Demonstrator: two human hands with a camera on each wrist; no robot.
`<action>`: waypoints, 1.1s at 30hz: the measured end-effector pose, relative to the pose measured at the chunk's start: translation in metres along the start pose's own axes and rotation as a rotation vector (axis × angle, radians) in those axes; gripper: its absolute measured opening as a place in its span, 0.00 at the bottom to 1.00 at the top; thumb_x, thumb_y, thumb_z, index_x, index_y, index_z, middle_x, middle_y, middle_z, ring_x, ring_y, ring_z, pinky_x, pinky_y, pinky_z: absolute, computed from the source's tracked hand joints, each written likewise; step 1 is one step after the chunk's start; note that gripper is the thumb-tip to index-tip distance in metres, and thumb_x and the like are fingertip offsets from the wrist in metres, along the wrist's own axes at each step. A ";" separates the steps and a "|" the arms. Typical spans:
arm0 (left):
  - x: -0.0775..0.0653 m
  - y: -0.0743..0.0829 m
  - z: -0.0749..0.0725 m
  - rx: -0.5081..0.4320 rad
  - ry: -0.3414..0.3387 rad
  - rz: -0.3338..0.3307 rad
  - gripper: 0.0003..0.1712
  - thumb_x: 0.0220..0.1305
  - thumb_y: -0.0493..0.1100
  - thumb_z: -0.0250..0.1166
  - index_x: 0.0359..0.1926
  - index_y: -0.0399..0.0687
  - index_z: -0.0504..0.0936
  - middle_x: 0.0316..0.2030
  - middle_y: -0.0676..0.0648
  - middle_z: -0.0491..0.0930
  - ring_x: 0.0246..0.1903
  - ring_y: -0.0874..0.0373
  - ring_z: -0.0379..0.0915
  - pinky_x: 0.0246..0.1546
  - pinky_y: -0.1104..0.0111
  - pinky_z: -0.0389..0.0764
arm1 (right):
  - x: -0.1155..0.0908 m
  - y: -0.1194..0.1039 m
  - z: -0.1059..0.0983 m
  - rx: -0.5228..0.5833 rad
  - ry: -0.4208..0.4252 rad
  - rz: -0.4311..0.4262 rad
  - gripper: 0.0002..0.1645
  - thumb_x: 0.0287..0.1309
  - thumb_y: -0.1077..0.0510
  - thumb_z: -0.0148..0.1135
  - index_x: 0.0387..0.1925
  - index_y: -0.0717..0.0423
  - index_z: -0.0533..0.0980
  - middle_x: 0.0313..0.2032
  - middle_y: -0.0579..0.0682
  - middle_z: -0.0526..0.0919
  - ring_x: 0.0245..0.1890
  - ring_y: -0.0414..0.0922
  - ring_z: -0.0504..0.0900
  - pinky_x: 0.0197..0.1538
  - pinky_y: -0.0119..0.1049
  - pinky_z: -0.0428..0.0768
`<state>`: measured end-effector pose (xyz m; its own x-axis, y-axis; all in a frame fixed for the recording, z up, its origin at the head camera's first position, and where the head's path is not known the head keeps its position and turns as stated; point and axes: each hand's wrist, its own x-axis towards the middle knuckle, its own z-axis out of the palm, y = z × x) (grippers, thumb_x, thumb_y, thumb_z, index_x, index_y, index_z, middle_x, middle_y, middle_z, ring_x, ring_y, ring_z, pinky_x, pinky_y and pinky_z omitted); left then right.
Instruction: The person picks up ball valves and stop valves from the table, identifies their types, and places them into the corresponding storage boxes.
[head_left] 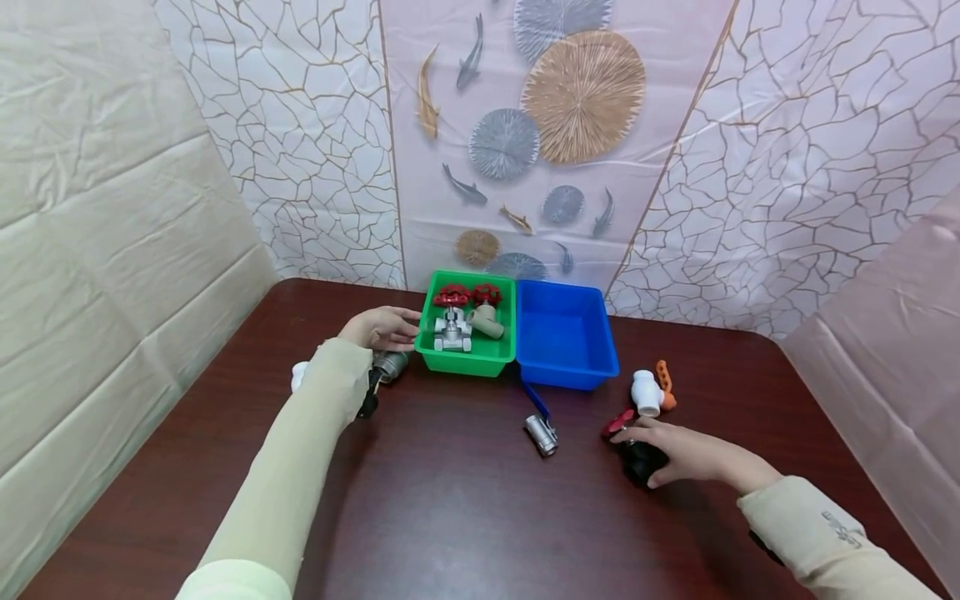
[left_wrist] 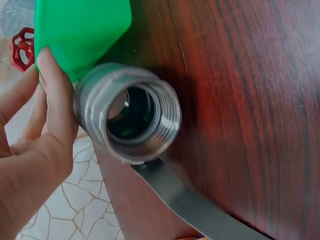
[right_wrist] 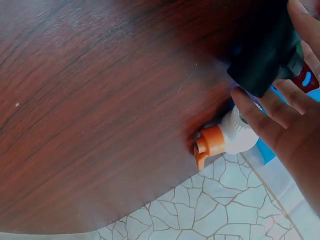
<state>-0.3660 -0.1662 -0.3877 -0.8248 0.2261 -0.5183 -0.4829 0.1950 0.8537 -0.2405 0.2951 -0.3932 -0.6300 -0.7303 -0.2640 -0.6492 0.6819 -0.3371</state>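
Note:
My right hand (head_left: 686, 454) grips a black valve (head_left: 643, 461) with a red handle (head_left: 618, 422) low over the table, thumb on one side and fingers on the other. The black body (right_wrist: 265, 55) lies between thumb and fingers in the right wrist view. At the green bin's (head_left: 465, 364) left side, my left hand (head_left: 384, 327) touches the wall with fairly straight fingers. Beside that hand lies a large steel ball valve (head_left: 390, 364) with a black lever (left_wrist: 200, 210). Inside the green bin are a steel gate valve (head_left: 452, 329) and a beige valve (head_left: 486, 320), both red-wheeled.
A blue bin (head_left: 566, 333) adjoins the green one. In front of it lies a small steel ball valve (head_left: 541, 435) with a blue lever. A white valve (head_left: 646, 394) with an orange handle sits beyond my right hand. Another white piece (head_left: 298, 375) is partly hidden by my left arm.

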 end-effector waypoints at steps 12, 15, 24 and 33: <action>0.001 0.000 0.000 0.069 0.010 0.021 0.29 0.68 0.31 0.51 0.69 0.43 0.60 0.54 0.40 0.71 0.38 0.57 0.76 0.49 0.64 0.80 | 0.009 0.003 0.000 -0.014 -0.046 0.014 0.23 0.41 0.57 0.75 0.42 0.50 0.77 0.45 0.49 0.73 0.43 0.43 0.74 0.45 0.39 0.76; 0.003 0.001 0.001 0.097 0.032 0.029 0.28 0.67 0.31 0.51 0.68 0.43 0.61 0.48 0.42 0.73 0.33 0.59 0.78 0.48 0.64 0.81 | 0.010 0.005 0.000 -0.033 -0.025 -0.008 0.21 0.42 0.55 0.75 0.40 0.49 0.77 0.42 0.47 0.73 0.42 0.41 0.74 0.44 0.38 0.76; 0.000 0.001 0.002 0.142 0.053 0.040 0.28 0.67 0.32 0.53 0.67 0.41 0.62 0.45 0.43 0.73 0.28 0.61 0.78 0.50 0.62 0.80 | 0.012 0.006 0.008 -0.087 0.086 -0.179 0.19 0.49 0.51 0.70 0.42 0.53 0.77 0.40 0.48 0.75 0.39 0.38 0.73 0.39 0.33 0.76; -0.002 0.001 0.003 0.133 0.054 0.054 0.27 0.67 0.31 0.52 0.67 0.39 0.62 0.47 0.41 0.72 0.28 0.60 0.77 0.56 0.58 0.75 | 0.013 0.005 0.004 -0.135 0.133 -0.162 0.19 0.46 0.52 0.72 0.41 0.53 0.78 0.38 0.47 0.76 0.39 0.40 0.72 0.40 0.35 0.77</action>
<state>-0.3641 -0.1639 -0.3858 -0.8647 0.1892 -0.4653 -0.3972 0.3096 0.8639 -0.2503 0.2884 -0.4020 -0.5577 -0.8249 -0.0921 -0.7918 0.5620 -0.2393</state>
